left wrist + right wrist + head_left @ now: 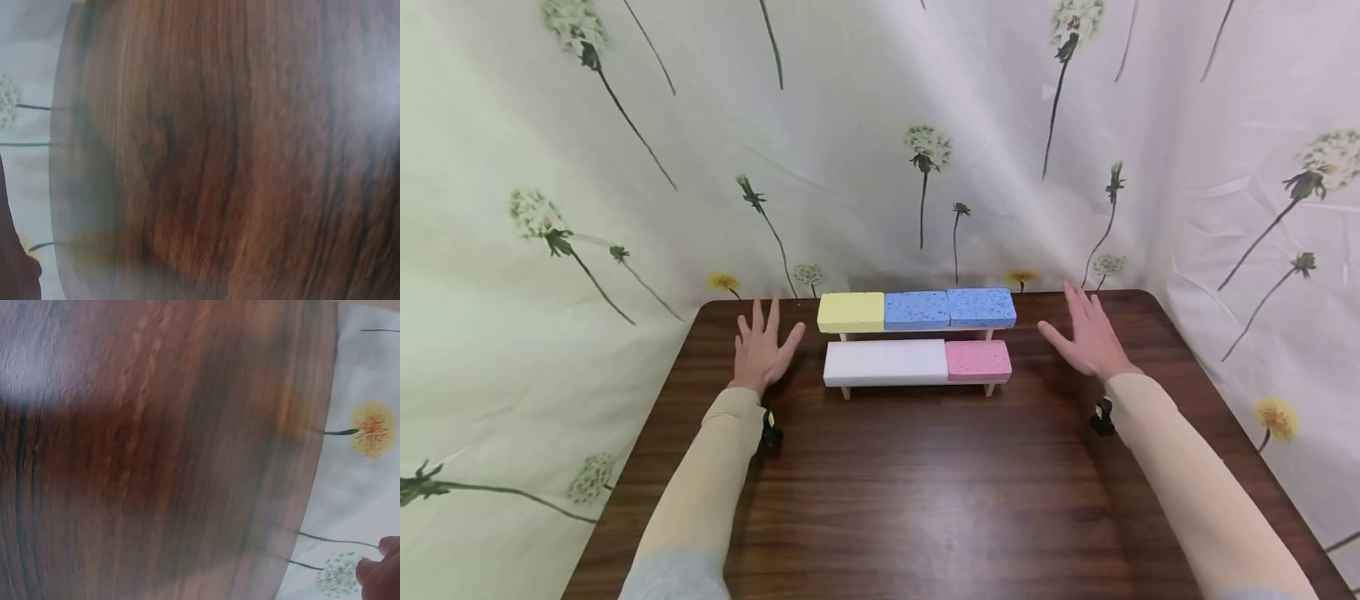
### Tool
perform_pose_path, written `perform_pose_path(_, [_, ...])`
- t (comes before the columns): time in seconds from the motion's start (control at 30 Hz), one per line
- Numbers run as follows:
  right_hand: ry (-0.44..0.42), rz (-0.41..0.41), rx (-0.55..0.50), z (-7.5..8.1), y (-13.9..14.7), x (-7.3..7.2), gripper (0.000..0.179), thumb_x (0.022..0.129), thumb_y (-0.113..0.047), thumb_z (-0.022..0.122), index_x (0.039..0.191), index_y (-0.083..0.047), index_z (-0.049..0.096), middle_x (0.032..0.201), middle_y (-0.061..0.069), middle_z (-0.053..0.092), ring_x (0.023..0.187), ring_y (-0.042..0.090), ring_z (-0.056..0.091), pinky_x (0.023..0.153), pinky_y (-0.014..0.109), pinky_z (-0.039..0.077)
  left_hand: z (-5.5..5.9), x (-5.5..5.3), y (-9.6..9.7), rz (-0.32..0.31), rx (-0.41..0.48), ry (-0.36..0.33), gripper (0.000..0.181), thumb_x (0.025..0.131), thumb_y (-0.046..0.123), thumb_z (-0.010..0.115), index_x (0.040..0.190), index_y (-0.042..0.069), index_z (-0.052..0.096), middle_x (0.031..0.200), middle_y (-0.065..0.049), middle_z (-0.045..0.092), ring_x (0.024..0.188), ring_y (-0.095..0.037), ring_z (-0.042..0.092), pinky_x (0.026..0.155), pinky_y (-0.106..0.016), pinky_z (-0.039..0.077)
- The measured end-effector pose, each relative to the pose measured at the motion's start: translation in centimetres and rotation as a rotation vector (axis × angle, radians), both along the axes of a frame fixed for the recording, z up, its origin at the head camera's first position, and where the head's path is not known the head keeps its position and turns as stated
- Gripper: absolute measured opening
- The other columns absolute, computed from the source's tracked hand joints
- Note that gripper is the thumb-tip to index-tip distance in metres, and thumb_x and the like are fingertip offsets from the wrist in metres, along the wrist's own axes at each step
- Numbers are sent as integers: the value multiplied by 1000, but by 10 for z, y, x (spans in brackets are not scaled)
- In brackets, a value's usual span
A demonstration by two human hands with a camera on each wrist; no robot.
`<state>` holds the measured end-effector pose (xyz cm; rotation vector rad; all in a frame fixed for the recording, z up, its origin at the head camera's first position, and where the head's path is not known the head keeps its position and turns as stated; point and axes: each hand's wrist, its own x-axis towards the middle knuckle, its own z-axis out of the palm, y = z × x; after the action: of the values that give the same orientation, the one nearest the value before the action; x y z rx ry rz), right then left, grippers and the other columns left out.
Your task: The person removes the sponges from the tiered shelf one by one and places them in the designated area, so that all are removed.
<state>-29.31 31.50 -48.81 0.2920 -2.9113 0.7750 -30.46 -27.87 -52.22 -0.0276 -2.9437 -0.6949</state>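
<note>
My left hand [760, 350] is at the left of the blocks, fingers straight and spread, holding nothing. On the other side, my right hand [1092, 337] also has its fingers stretched out, with nothing in it. Between them, a yellow sponge-like block [851, 312] and two speckled blue sponges [917, 310] sit in a row on the rear low stand. The front low stand [846, 392] bears white foam-like blocks [886, 363] and a pink sponge [978, 360]. Neither hand touches them. Each wrist view shows just a bit of its hand at the edge.
A dark wood-grain table [917, 492] with rounded far corners lies under everything. Behind it and at both sides hangs a white curtain [850, 167] printed with dandelions. A small black device [1102, 417] is strapped at each wrist.
</note>
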Motion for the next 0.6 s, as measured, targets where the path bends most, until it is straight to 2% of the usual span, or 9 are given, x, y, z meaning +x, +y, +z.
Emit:
perform_pose_path(0.1, [-34, 31, -60, 4, -2, 4, 96, 104, -63, 50, 170, -15, 0, 176, 19, 5, 160, 45, -2, 127, 69, 7, 1, 2, 4, -5, 75, -1, 88, 102, 79, 24, 170, 30, -5, 175, -20, -7, 155, -60, -2, 120, -80, 13])
perform_pose_path(0.2, [-57, 68, -103, 9, -7, 6, 93, 106, -59, 50, 170, -14, -1, 176, 18, 4, 161, 44, 1, 127, 68, 8, 0, 5, 6, -20, 177, -3, 83, 105, 75, 24, 170, 31, -4, 176, -18, -5, 156, -57, 0, 120, -79, 13])
perform_pose_path(0.37, [-90, 102, -122, 14, -17, 8, 92, 107, -57, 50, 170, -14, 0, 177, 15, 5, 161, 42, 9, 127, 67, 13, -5, 10, 13, -67, 371, 4, 77, 109, 66, 26, 171, 24, 8, 177, -11, 11, 160, -43, 12, 128, -65, 16])
perform_pose_path(0.43, [-99, 110, -123, 15, -21, 8, 92, 106, -58, 51, 170, -15, 1, 177, 13, 5, 161, 41, 10, 127, 66, 14, -5, 13, 17, -96, 483, -4, 73, 111, 61, 27, 171, 21, 14, 175, -12, 19, 159, -40, 21, 127, -62, 23])
perform_pose_path(0.5, [-103, 124, -130, 17, -26, 9, 92, 106, -58, 52, 171, -17, 1, 177, 11, 5, 161, 40, 10, 127, 67, 14, -4, 17, 21, -140, 605, -29, 68, 113, 56, 27, 170, 21, 17, 173, -16, 24, 155, -44, 28, 124, -64, 29])
perform_pose_path(0.6, [-107, 141, -146, 21, -33, 8, 92, 105, -60, 53, 171, -21, 1, 177, 9, 5, 161, 38, 10, 127, 66, 15, -2, 22, 28, -236, 793, -85, 61, 116, 43, 27, 169, 15, 18, 171, -21, 27, 151, -48, 34, 120, -67, 34])
